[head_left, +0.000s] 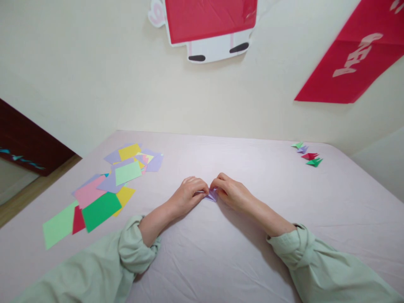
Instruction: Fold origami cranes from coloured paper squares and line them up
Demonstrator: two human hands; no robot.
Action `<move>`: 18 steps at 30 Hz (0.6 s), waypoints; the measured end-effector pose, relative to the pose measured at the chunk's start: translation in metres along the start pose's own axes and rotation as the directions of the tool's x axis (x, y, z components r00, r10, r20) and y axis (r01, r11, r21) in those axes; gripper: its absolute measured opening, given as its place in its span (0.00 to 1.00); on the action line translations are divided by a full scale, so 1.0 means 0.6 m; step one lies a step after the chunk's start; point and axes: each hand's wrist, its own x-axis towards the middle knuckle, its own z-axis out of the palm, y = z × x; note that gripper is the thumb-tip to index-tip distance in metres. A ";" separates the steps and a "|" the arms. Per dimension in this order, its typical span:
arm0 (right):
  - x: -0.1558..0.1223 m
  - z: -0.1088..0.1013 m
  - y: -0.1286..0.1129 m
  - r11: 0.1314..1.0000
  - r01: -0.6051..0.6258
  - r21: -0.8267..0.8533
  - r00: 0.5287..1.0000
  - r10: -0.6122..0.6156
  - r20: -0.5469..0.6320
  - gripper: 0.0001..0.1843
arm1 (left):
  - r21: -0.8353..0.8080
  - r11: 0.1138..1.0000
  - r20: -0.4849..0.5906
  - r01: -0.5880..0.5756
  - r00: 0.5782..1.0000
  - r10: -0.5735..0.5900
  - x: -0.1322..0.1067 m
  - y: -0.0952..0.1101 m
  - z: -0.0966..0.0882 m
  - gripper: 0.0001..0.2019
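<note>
A small folded piece of purple origami paper (212,196) lies low over the middle of the table, between my two hands. My left hand (191,192) pinches its left side with thumb and fingers. From the other side my right hand (232,191) grips the paper's upper right part, fingers curled and closed. The fingers of both hands cover much of the paper, so its full shape is hidden.
Loose coloured paper sheets (101,211) spread in overlapping piles on the left of the cloth-covered table (252,269). Several folded paper figures (309,156) in green, purple and red stand at the far right. A wall (221,101) with red decorations rises behind.
</note>
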 end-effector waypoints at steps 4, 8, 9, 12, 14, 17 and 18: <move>-0.003 -0.004 -0.005 1.000 -0.004 0.014 1.000 0.004 -0.004 0.17 | 0.004 1.000 -0.007 0.016 1.000 -0.016 0.000 0.005 -0.004 0.06; -0.002 -0.004 -0.004 1.000 0.015 0.023 1.000 -0.015 0.009 0.20 | 0.019 0.999 -0.014 0.034 0.999 -0.034 -0.001 0.008 -0.005 0.06; -0.002 -0.003 -0.003 1.000 0.021 0.022 1.000 -0.022 0.008 0.19 | 0.023 0.999 -0.019 0.037 0.999 -0.036 -0.001 0.008 -0.005 0.06; -0.001 -0.001 -0.001 0.999 0.041 0.027 0.999 -0.041 -0.001 0.19 | 0.030 0.999 -0.032 0.035 0.999 -0.034 -0.002 0.005 -0.003 0.07; -0.002 0.000 0.000 0.998 0.045 0.035 0.999 -0.045 -0.001 0.17 | 0.033 0.999 -0.030 0.029 0.999 -0.028 -0.002 0.004 -0.003 0.07; -0.002 0.001 -0.002 0.997 0.044 0.056 0.999 -0.044 -0.002 0.14 | 0.035 0.999 -0.025 0.037 0.999 -0.036 -0.001 0.002 -0.003 0.07; -0.003 0.001 -0.003 0.997 0.041 0.066 0.999 -0.041 -0.001 0.13 | 0.035 0.998 -0.023 0.044 0.999 -0.043 -0.001 0.003 -0.003 0.06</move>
